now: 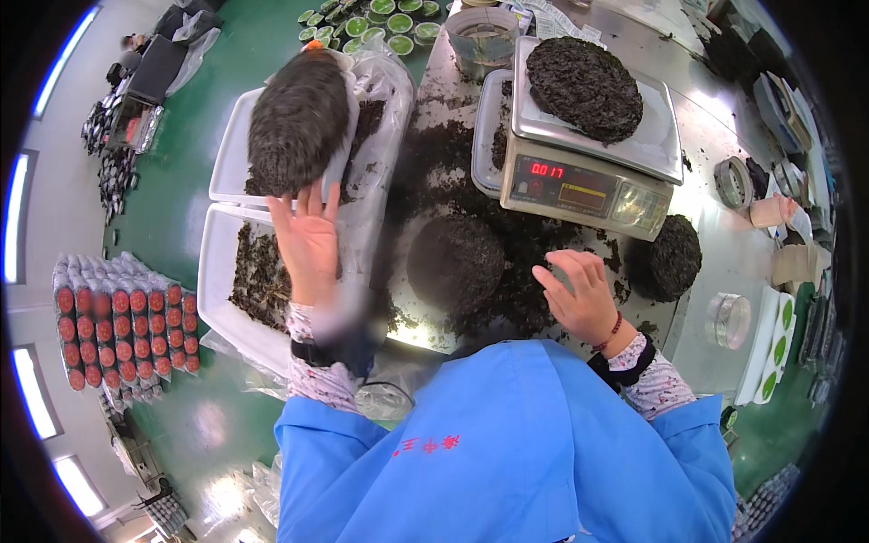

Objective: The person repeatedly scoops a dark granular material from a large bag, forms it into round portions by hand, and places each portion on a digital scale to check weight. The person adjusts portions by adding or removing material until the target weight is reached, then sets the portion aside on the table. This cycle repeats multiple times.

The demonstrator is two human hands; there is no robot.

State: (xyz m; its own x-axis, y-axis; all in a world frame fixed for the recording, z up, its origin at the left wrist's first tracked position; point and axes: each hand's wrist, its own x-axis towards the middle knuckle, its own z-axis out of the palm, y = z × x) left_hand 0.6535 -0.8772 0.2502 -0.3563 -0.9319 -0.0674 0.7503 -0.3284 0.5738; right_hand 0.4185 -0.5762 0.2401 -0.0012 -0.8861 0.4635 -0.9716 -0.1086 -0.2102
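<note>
My left hand (pixel 310 242) is palm up with its fingers stretched out, their tips at the near edge of a tall stack of dark round dried seaweed cakes (pixel 299 118). Whether they touch the stack, I cannot tell. My right hand (pixel 581 297) hovers over the worktable with loosely bent fingers, the thumb apart, and nothing visible in it. Between the hands lies a round seaweed cake (pixel 455 265). Another seaweed cake (pixel 584 89) rests on the pan of a digital scale (pixel 579 190) with a lit red display. A third seaweed cake (pixel 668 258) sits right of my right hand.
White trays (pixel 217 294) on the left hold loose seaweed, with clear plastic sheeting (pixel 391 100) alongside. Seaweed crumbs cover the metal table (pixel 434 72). A metal ring (pixel 482 41) stands at the back. Clear rings (pixel 729 319) lie at right. Red-ended packs (pixel 127 317) are stacked beyond the trays.
</note>
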